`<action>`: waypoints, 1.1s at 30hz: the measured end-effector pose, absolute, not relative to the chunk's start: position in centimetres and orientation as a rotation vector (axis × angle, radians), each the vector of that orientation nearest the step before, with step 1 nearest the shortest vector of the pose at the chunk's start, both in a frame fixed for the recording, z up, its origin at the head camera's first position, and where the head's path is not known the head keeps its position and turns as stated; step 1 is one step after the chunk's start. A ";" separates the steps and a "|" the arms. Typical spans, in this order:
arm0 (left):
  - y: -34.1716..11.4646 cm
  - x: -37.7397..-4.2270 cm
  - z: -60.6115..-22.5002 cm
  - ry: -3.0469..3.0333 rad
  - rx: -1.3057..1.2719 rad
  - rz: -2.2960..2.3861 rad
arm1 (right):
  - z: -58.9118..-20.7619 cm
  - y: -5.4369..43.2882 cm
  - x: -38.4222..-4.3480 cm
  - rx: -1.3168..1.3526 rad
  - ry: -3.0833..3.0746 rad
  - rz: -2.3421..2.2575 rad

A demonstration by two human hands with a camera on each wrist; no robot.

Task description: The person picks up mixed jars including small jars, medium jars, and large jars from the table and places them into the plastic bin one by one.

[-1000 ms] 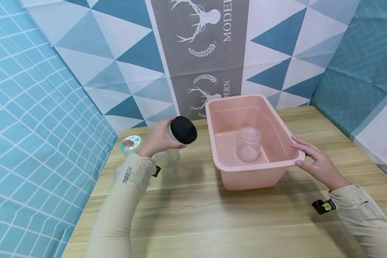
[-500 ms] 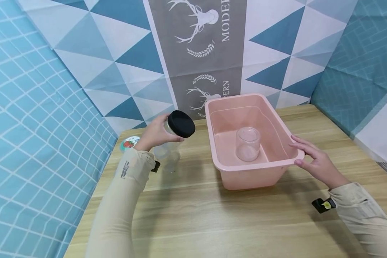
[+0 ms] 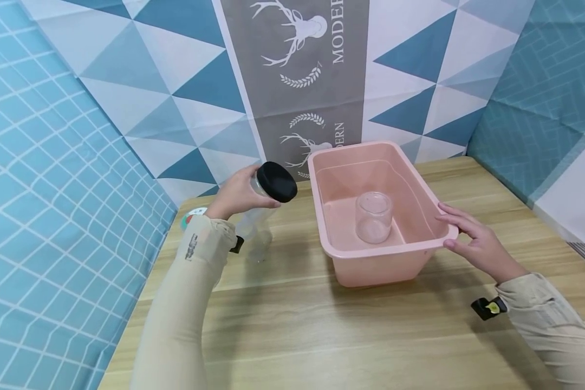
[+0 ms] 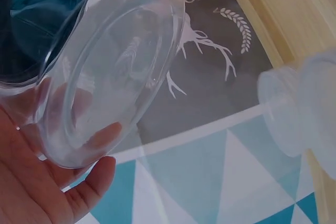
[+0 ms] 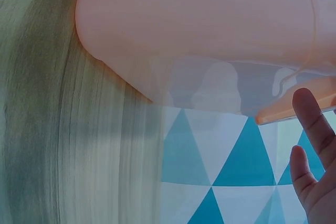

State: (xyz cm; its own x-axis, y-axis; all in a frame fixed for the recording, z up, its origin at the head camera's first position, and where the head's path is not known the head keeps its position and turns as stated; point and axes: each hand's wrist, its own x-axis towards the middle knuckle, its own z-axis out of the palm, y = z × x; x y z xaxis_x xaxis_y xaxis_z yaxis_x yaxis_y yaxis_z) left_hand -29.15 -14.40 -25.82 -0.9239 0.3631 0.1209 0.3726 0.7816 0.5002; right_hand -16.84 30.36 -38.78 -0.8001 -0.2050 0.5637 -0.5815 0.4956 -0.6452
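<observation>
My left hand [image 3: 236, 195] grips a clear jar with a black lid [image 3: 277, 182], raised and tilted so the lid faces right. In the left wrist view the jar's round clear base [image 4: 121, 66] faces the camera, with fingers [image 4: 97, 184] around its side. At the right front corner of a pink plastic basin [image 3: 395, 251], my right hand [image 3: 478, 244] holds the rim, fingers on the right edge and thumb at the corner. Inside the basin stands a clear jar [image 3: 373, 225].
Behind my left forearm, a printed green-and-white lid [image 3: 190, 218] is partly hidden. Clear containers [image 3: 248, 228] stand beneath my left hand. All sit on a wood-grain table [image 3: 302, 336], with patterned cloth walls [image 3: 175, 65] at the back and both sides.
My left hand has risen slightly with the black-lidded jar, and my sleeve covers more of the printed lid. The right hand and the basin keep their places.
</observation>
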 end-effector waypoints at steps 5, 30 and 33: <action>-12.9 -29.3 -25.7 -2.960 -0.645 -0.816 | -38.8 30.3 -16.8 0.638 -2.338 1.240; -8.0 -30.3 -22.5 -2.941 -0.822 -0.750 | -39.0 29.9 -16.9 0.627 -2.381 1.225; -6.9 -30.3 -21.1 -2.930 -0.848 -0.642 | -38.7 30.5 -16.7 0.656 -2.378 1.167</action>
